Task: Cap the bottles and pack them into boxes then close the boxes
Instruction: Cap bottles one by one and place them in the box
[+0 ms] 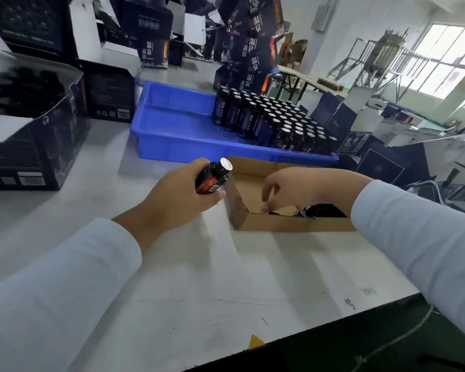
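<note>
Factory packing bench, grey worktop [199,277], windows and metal racks far right. Left hand [177,194] grips a dark bottle [212,177], fingers curled round its body, bottle tilted with its foil-sealed mouth up and toward the cardboard box [266,224]; no cap on it, as far as I can see. Right hand [287,189] reaches down inside that box, fingers loosely curled over dark items at the bottom, likely caps; whether it pinches one, cannot tell. Step in hand looks like capping: fetching a cap for the held bottle. Next move calls for lifting a cap out, seating it on the bottle mouth and twisting, then packing. Blue tray [172,124] just behind the box holds many upright bottles [279,122] crowded at its right end. Printed dark cartons [32,135], open-flapped, stand left and stacked at the back. Box's tall near-left wall sits between the two hands, so the bottle must come over it or the cap must come out.
</note>
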